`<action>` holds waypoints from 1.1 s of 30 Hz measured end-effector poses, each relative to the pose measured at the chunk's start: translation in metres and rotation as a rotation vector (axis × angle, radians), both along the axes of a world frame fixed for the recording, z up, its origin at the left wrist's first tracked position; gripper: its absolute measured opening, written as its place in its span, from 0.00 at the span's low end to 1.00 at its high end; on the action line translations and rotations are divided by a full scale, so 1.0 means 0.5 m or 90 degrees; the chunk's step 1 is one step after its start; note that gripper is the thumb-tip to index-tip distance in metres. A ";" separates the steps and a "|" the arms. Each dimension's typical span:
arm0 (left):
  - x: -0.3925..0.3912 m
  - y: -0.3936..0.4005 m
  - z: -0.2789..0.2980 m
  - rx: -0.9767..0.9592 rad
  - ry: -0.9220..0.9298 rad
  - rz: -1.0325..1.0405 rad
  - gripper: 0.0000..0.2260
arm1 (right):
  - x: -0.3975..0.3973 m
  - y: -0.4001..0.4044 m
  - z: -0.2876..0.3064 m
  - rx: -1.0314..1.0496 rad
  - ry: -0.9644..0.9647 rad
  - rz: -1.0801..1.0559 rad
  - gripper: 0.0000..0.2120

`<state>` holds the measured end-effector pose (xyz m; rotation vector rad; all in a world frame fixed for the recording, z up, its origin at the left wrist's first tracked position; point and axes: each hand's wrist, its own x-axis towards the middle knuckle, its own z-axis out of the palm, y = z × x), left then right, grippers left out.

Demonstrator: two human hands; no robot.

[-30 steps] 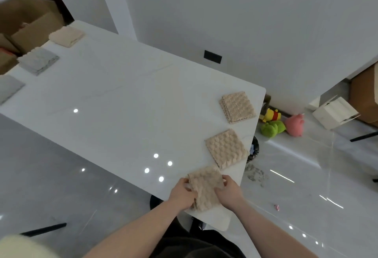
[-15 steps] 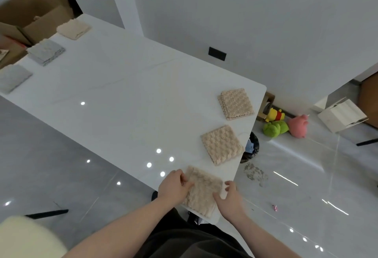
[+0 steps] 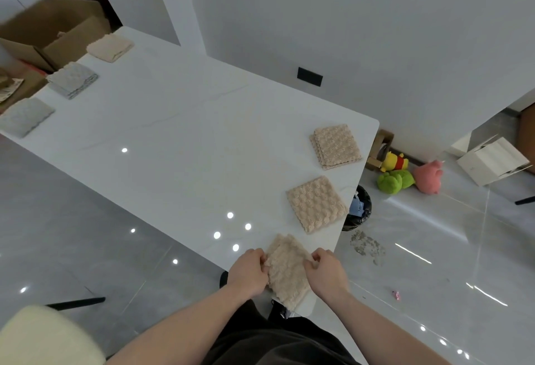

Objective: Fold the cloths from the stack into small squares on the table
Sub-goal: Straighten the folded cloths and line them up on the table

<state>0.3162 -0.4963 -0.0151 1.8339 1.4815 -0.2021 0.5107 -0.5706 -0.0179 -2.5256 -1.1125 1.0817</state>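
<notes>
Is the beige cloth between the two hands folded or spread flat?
Folded: the cloth is a small thick square with layered edges, pinched by left hand and right hand.

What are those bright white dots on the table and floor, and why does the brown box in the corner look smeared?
Head view: the dots are ceiling lights mirrored in the glossy table and floor tiles; the cardboard box at top left is smeared by motion blur and the wide lens, which also bends the edges; the cloth held between the left hand and right hand stays fairly sharp.
</notes>
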 end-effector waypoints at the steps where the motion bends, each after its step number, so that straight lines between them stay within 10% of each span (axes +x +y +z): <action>1: 0.000 0.002 0.000 -0.005 0.010 -0.015 0.05 | 0.000 -0.007 0.001 0.003 -0.010 0.015 0.11; 13: -0.005 0.019 0.007 -0.053 0.044 -0.033 0.05 | -0.009 0.035 0.004 0.106 0.055 0.011 0.08; 19: -0.004 0.001 0.020 0.062 -0.045 -0.174 0.23 | -0.008 0.005 0.016 0.183 -0.063 0.231 0.18; 33: -0.022 0.068 -0.004 -0.188 -0.029 -0.386 0.31 | -0.046 -0.023 0.000 -0.054 0.002 0.263 0.33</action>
